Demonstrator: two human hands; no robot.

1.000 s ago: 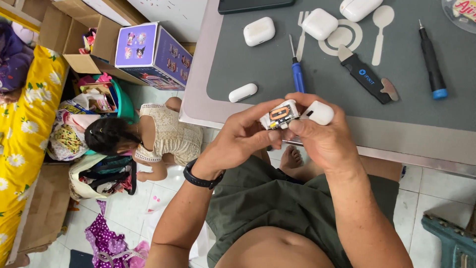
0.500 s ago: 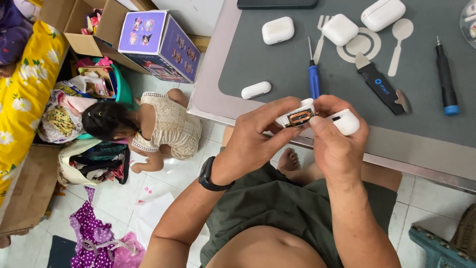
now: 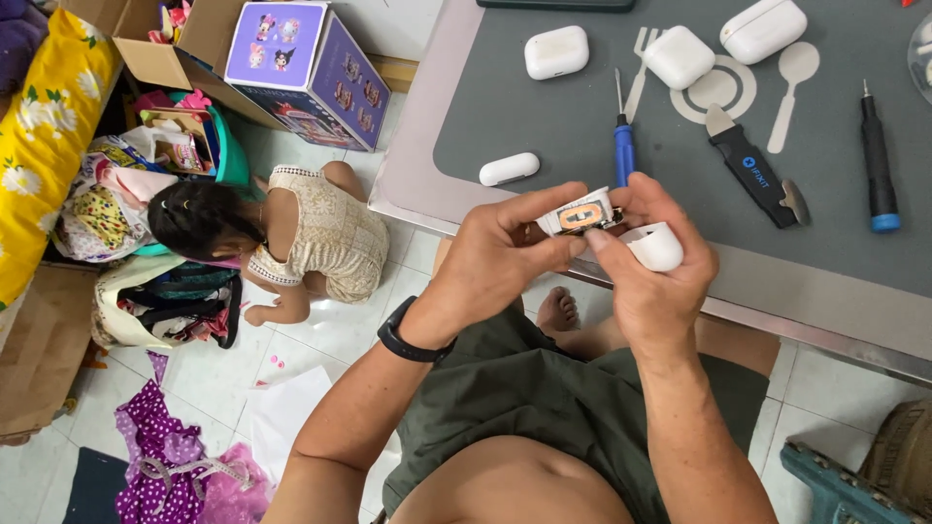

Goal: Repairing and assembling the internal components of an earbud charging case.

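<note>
My left hand (image 3: 495, 262), with a black watch on its wrist, pinches the inner part of a small white earbud charging case (image 3: 581, 213), its copper coil facing up. My right hand (image 3: 652, 277) grips the same inner part with thumb and forefinger and cradles the case's white outer shell (image 3: 658, 246) in its fingers. Both hands are held at the near edge of a grey work mat (image 3: 582, 116). A blue screwdriver (image 3: 623, 146) lies on the mat just beyond my fingers.
On the mat lie three white earbud cases (image 3: 556, 51), a white capsule-shaped part (image 3: 509, 169), a black prying tool (image 3: 755, 177) and a black screwdriver (image 3: 877, 175). A child (image 3: 282, 238) sits on the floor at left among clothes, beside a purple box (image 3: 306, 68).
The view has shifted, so the table and hands sit further right. My hands stay on the case parts, with the coil side now turned up more plainly.
</note>
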